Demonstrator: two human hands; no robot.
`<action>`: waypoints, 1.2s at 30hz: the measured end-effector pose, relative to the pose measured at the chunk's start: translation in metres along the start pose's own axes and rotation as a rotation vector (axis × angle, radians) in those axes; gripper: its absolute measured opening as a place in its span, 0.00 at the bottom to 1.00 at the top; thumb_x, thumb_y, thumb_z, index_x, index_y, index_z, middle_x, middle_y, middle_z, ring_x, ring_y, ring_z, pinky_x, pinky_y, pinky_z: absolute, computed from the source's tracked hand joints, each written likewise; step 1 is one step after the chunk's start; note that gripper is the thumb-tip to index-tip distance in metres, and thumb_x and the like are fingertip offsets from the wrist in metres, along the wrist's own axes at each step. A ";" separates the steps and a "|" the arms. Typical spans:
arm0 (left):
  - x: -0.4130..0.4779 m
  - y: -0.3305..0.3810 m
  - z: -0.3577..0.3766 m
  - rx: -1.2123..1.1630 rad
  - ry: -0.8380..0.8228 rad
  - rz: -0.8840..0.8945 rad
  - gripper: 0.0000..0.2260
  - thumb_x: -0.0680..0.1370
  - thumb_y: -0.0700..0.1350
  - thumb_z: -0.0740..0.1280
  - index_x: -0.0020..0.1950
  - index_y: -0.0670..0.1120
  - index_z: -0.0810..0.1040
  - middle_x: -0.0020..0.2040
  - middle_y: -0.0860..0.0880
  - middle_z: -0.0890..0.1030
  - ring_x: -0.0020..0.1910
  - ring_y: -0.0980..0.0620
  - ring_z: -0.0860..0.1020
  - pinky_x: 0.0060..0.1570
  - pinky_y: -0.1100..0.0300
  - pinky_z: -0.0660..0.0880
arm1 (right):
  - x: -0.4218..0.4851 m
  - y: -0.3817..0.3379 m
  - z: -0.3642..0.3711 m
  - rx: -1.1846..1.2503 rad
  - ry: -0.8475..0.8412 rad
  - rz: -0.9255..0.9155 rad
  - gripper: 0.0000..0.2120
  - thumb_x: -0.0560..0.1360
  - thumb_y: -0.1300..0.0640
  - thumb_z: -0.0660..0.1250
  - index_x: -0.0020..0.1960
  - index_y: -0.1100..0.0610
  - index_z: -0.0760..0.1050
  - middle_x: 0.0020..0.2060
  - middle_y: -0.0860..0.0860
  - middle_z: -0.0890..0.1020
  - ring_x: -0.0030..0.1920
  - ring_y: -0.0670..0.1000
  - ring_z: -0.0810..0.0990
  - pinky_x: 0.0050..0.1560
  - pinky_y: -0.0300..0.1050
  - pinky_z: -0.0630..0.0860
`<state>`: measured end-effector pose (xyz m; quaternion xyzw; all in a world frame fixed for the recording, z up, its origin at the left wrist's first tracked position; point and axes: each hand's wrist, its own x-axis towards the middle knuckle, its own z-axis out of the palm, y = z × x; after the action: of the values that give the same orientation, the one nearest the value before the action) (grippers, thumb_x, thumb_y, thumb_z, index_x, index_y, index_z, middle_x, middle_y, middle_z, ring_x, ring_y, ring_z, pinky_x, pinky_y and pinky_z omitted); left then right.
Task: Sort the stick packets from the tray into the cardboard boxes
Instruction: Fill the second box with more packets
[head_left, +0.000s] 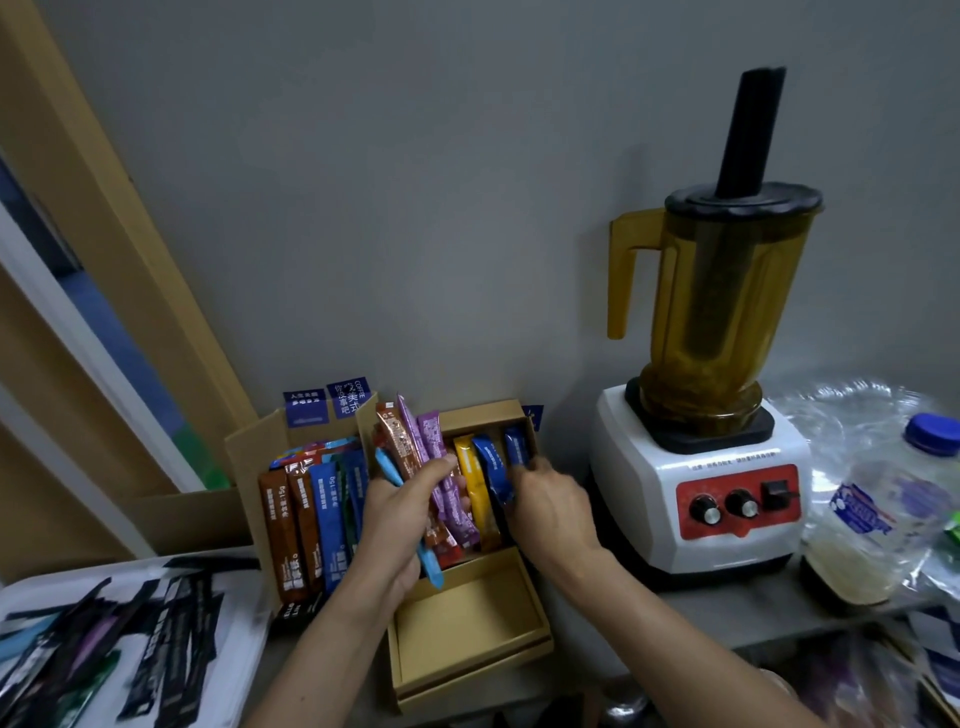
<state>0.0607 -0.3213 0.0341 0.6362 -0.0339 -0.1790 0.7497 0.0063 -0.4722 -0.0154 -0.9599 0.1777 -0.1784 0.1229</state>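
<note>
Blue packet (494, 470), long axis upright in the cardboard box (483, 413), is pinched by my right hand (553, 512); left hand (397, 525), just beside it, grips a fanned bundle of packets (410, 444).

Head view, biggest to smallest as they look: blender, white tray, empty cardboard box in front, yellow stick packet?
1. blender
2. white tray, though it is cropped by the frame and nearest the camera, so its rank is unsure
3. empty cardboard box
4. yellow stick packet
</note>
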 end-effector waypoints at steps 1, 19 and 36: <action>0.001 0.000 0.000 0.006 0.000 0.001 0.14 0.76 0.45 0.75 0.60 0.44 0.80 0.47 0.43 0.88 0.44 0.47 0.87 0.41 0.52 0.84 | -0.001 -0.002 0.004 -0.026 -0.005 0.012 0.14 0.83 0.52 0.66 0.67 0.54 0.74 0.64 0.54 0.76 0.51 0.52 0.84 0.46 0.44 0.79; 0.000 0.001 0.001 0.036 -0.048 0.038 0.17 0.74 0.45 0.76 0.62 0.48 0.80 0.52 0.46 0.88 0.50 0.47 0.87 0.51 0.45 0.83 | -0.030 -0.008 -0.026 1.326 -0.336 0.175 0.15 0.77 0.49 0.73 0.51 0.61 0.81 0.45 0.51 0.87 0.46 0.46 0.86 0.42 0.37 0.78; 0.010 0.008 0.011 0.000 0.150 0.110 0.19 0.73 0.46 0.77 0.62 0.47 0.77 0.53 0.47 0.86 0.50 0.47 0.86 0.45 0.48 0.84 | -0.033 0.008 -0.024 1.250 -0.272 0.186 0.13 0.73 0.56 0.78 0.54 0.58 0.79 0.52 0.53 0.86 0.52 0.49 0.87 0.45 0.41 0.83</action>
<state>0.0690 -0.3343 0.0425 0.6449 -0.0126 -0.0894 0.7589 -0.0344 -0.4709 -0.0057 -0.7021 0.1055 -0.1138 0.6950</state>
